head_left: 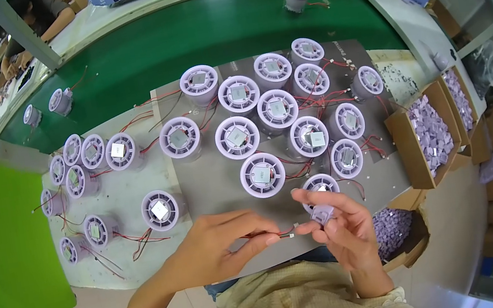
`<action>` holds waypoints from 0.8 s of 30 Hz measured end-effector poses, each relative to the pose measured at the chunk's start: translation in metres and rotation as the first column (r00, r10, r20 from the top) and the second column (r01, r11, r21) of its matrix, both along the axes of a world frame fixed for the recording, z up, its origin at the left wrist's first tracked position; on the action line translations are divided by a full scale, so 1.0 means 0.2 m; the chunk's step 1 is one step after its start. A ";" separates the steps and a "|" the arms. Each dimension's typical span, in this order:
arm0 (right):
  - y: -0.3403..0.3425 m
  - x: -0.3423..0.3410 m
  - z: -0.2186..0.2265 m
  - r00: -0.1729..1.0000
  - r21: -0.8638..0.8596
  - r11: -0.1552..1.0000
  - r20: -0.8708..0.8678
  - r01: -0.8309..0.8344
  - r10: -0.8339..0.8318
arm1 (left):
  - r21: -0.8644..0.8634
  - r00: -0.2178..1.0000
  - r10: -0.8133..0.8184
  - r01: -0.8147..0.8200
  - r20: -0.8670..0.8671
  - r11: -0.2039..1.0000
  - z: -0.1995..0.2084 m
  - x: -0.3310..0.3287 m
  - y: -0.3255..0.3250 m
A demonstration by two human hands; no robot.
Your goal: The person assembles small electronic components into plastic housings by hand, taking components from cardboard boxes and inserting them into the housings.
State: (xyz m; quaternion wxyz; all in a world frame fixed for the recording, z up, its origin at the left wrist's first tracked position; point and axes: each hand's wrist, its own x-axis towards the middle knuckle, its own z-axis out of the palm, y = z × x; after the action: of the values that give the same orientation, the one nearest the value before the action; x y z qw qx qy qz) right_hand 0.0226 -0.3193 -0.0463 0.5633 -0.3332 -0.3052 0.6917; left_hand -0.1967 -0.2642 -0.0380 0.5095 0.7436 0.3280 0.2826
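My left hand [225,243] is closed in a pinch on a thin cable [279,234] of red and dark wires, with a small white plug at its tip. To its right, my right hand [349,224] grips a small lilac plastic part [322,213] between its fingers. The plug sits close to the right fingertips; I cannot tell whether they touch. Just beyond the right hand, partly hidden by its fingers, stands a round lilac fan-like unit [319,182]. Another such unit [262,176], with a silvery square at its centre, stands farther off to the left.
Several more lilac units [180,137] with trailing wires cover the grey board [213,187] and white tabletop. A green belt [180,49] runs behind. At right are cardboard boxes [408,146] of lilac parts. Another person [41,19] sits at far left.
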 end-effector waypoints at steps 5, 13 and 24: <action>-0.03 0.02 -0.06 0.863 0.267 0.952 0.435 0.150 -0.258 | -0.014 0.999 0.029 -0.028 0.036 0.999 0.00 0.00 0.00; -0.01 0.01 -0.09 0.736 0.369 0.928 0.644 -0.058 -0.210 | -0.050 0.995 0.097 -0.095 0.024 0.994 0.04 -0.01 -0.03; 0.02 -0.08 -0.05 0.777 0.356 0.927 0.614 -0.121 -0.135 | 0.083 0.979 0.199 -0.195 -0.040 0.977 0.03 0.00 -0.06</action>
State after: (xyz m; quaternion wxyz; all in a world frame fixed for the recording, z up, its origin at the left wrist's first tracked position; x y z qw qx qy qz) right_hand 0.0073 -0.3163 -0.0554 0.4847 -0.4315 -0.6009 0.4667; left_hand -0.1958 -0.2771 -0.0319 0.4414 0.7334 0.4010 0.3264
